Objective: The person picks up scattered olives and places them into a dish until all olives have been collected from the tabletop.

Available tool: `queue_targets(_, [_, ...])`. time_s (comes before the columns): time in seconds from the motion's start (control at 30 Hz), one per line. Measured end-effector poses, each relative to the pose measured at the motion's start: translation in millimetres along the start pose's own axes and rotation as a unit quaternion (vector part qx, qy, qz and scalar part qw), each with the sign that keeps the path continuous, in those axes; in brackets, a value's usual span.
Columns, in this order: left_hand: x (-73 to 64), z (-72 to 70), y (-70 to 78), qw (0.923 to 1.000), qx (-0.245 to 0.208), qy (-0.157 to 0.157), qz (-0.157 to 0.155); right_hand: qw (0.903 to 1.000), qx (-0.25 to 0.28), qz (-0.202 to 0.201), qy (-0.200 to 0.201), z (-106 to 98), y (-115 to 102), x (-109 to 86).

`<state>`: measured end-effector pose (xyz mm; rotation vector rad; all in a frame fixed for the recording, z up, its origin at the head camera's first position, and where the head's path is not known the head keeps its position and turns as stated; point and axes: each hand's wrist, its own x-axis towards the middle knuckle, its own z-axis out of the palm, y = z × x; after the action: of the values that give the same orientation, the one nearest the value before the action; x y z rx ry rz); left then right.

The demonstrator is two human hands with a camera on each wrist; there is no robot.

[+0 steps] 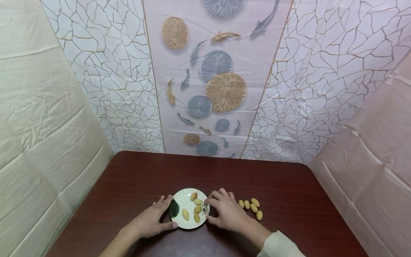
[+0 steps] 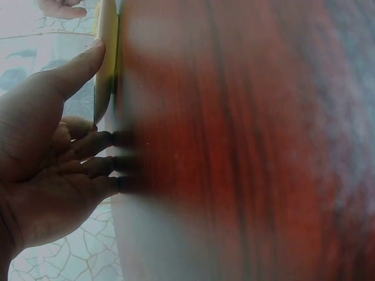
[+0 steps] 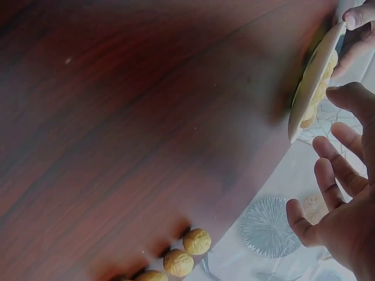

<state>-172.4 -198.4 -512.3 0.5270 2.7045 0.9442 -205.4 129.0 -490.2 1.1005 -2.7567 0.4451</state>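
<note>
A backdrop cloth printed with carp and lily-pad discs [image 1: 224,91] hangs behind the dark red-brown wood-grain table [image 1: 144,178]. From where I stand, the left hand [image 1: 149,219] holds the plate's left edge, thumb at the near rim and fingers round the far side, probably to stop it sliding. The right hand [image 1: 228,212] is curved loosely at the opposite rim, holding nothing that I can see; whether it touches the rim I can't tell. Between them, the small white plate [image 1: 184,201] with a dark green patch lies flat on the table. Five oval yellow fruits [image 1: 197,217] sit on it. Five loose ones [image 1: 254,208] lie beside the right wrist, placed, I'd judge, for easy reach.
</note>
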Motion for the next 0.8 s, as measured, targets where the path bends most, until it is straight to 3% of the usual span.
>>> queue_targets(0.8, [1.3,-0.1,2.7,1.0000,-0.001,0.000,-0.002,0.9993,-0.020,0.017,0.027,-11.1,15.3,-31.1])
